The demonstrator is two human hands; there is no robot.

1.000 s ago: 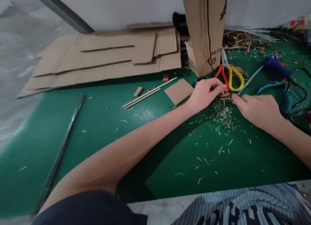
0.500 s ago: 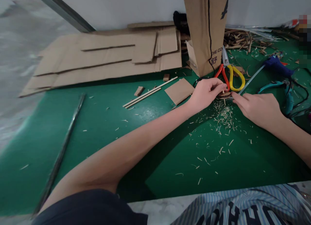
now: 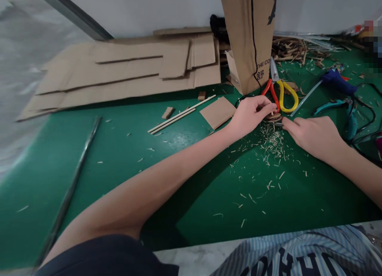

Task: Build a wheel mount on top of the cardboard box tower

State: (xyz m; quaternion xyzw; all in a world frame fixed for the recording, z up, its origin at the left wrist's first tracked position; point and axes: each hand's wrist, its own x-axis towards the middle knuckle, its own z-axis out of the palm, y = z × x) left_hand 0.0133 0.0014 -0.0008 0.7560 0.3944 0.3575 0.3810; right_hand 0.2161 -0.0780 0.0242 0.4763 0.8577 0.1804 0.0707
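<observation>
On the green mat (image 3: 98, 196), far left: a long dark metal rod (image 3: 70, 188) lies slantwise, well apart from the hands.

Behind the rod: flattened cardboard sheets (image 3: 119, 73) lie overlapping.

Middle of the mat: thin wooden sticks (image 3: 179, 119), a small wood block (image 3: 168, 113) and a cardboard square (image 3: 217, 112) lie apart from each other.

Left hand (image 3: 247, 117): its fingers are drawn narrow, pinching the disc from the left.

Round disc (image 3: 273, 117): small, brown and flat-looking, with layered edges; it sits just above a heap of pale wood shavings (image 3: 272, 140), between both hands.

Behind the disc: red-and-yellow scissors (image 3: 279, 97) lie just beside a tall upright piece of cardboard (image 3: 247, 37).

Right hand (image 3: 313, 137): its fingers are close together, reaching toward the disc; a small metal tip (image 3: 278, 124) shows, but what they hold is hard to tell.

Far right: a blue glue gun (image 3: 337, 80) and teal-handled pliers (image 3: 331, 106) lie among black cords (image 3: 365, 113).
</observation>
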